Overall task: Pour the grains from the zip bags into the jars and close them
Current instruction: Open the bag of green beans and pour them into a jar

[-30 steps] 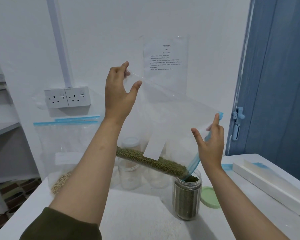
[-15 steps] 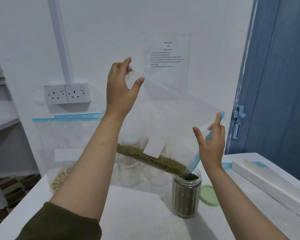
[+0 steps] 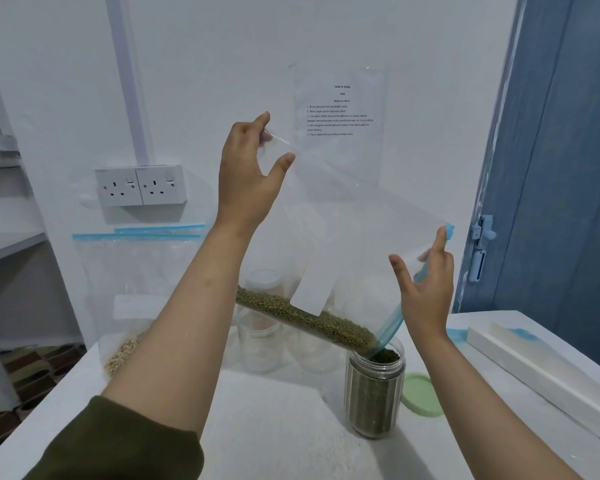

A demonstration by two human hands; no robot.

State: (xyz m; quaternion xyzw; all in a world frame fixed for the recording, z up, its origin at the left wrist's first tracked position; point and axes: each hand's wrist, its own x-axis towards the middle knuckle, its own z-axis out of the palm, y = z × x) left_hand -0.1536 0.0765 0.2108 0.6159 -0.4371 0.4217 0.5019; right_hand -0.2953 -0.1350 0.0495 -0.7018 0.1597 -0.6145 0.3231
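An olive-green sleeve [image 3: 125, 441] is worn on the left forearm, pushed up; the right forearm [image 3: 492, 410] is left bare.

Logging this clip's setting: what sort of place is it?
Probably a plain indoor room set up for recorded tasks, not a working kitchen. A printed "Task & Goal" sheet is stuck to the bare white wall, a double wall socket sits beside it, and a blue door stands next to the white table.

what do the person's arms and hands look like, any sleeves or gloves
Both hands are bare: no gloves, rings or watch show on the left hand or the right hand. The left arm has a dark olive-green sleeve pushed up, leaving the forearm bare. The right forearm is bare; no sleeve is in view.
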